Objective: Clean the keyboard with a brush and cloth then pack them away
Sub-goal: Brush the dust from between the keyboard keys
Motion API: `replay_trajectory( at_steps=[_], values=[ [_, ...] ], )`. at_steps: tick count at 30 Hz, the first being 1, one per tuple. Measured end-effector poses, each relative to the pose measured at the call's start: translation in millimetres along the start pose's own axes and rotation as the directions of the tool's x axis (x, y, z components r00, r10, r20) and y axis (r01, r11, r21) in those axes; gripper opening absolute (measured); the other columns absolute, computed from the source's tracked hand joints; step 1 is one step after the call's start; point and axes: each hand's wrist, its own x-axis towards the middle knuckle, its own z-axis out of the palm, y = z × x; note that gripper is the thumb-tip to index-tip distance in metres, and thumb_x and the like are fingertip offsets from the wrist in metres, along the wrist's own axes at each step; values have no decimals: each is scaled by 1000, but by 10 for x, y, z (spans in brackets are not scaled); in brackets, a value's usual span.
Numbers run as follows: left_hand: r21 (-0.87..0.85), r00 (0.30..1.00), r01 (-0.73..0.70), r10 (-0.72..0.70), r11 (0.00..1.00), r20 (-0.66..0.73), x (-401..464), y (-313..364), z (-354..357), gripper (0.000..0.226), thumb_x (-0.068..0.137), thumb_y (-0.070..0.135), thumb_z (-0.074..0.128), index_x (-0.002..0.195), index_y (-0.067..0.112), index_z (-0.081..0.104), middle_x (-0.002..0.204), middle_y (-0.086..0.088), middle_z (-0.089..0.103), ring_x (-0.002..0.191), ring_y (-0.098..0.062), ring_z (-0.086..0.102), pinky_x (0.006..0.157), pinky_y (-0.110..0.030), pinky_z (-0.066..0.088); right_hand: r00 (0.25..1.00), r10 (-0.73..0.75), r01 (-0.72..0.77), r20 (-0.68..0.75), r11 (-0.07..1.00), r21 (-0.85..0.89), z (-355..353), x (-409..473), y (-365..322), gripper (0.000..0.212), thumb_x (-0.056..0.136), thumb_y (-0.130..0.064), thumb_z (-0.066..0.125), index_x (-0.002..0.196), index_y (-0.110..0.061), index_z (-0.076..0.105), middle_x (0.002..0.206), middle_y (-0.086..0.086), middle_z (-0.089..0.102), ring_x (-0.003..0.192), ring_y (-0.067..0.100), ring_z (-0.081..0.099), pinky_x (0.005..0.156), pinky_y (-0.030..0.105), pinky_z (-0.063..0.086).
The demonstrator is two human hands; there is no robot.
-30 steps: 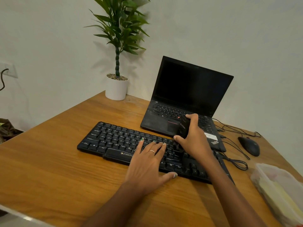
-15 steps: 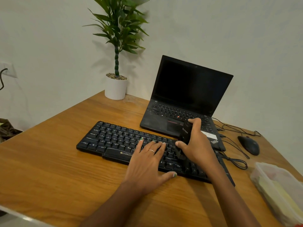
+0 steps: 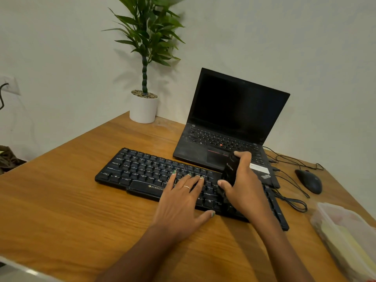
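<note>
A black keyboard (image 3: 142, 171) lies across the middle of the wooden desk (image 3: 61, 200). My left hand (image 3: 181, 204) rests flat on its middle keys and front edge, fingers straight and spread. My right hand (image 3: 244, 188) grips a black brush (image 3: 231, 169) by its handle, thumb on one side and fingers over the top. The brush's lower end touches the keys right of the middle. A clear plastic container (image 3: 329, 216) with something yellow inside, perhaps a cloth, sits at the right edge.
An open black laptop (image 3: 230, 110) stands just behind the keyboard. A black mouse (image 3: 309, 181) and loose cables (image 3: 291, 198) lie to the right. A potted plant (image 3: 144, 106) stands in the far corner by the wall.
My right hand has drawn the brush nearer and lower across the keys on the right half of the keyboard. My left hand has stayed in place.
</note>
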Motion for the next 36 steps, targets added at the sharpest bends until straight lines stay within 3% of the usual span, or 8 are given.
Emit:
replay_trajectory(
  at_steps=[3,8,15,19,21,27,33,36],
  values=[
    [-5,1000,-4,4,1000,4,5,13,-7,100,68,75,-7,155,26,2,162,7,10,148,-10,2,120,-42,-9,999,-8,8,36,1000,0,-52,24,-37,73,82,-18,71,132,-26,18,123,5,54,106,21,57,82,31,51],
    [-15,1000,2,-2,1000,-21,-4,1,1,96,73,75,-3,155,26,7,161,7,14,148,-10,5,120,-38,-8,988,9,4,-154,997,82,141,139,-24,74,84,-17,69,139,-24,19,127,8,53,110,23,57,83,29,47],
    [-5,1000,-9,9,1000,-9,-3,3,4,93,75,74,-5,155,25,3,162,6,11,148,-11,4,119,-38,-6,996,-5,-1,91,998,60,-98,-29,10,73,83,-19,69,132,-28,15,103,-7,44,88,12,52,72,26,50],
    [-20,1000,-3,2,1000,-11,-9,1,1,79,92,71,20,155,25,7,162,7,12,148,-11,4,121,-38,-3,999,13,-9,-49,997,78,-4,25,-10,75,83,-19,70,135,-27,18,119,4,54,98,19,57,79,32,53],
    [-24,1000,0,0,1000,-15,-7,6,8,78,93,70,22,155,25,7,162,7,12,148,-11,3,121,-38,-1,992,33,-21,-121,995,98,59,18,-16,75,84,-19,69,137,-27,17,124,7,54,104,21,58,80,30,51],
    [-18,1000,-7,7,1000,-3,-5,7,3,78,93,69,24,155,25,6,162,6,11,148,-11,3,121,-37,2,995,-29,22,98,998,64,-114,-90,-25,73,83,-19,69,131,-31,15,106,-8,45,93,10,51,78,27,50],
    [-33,1000,-9,8,999,-27,-14,10,6,78,93,70,24,155,25,10,162,6,13,148,-11,4,121,-35,2,992,27,-11,-121,991,135,28,-105,-19,75,83,-19,70,137,-27,18,124,5,53,110,21,56,84,30,51],
    [-37,1000,-11,10,999,-17,-16,7,-2,77,93,69,24,155,25,9,162,6,12,148,-12,3,120,-36,1,1000,-6,8,-23,992,127,-31,-169,-15,72,83,-21,69,133,-26,17,106,-6,46,97,15,56,76,26,49]
  ],
)
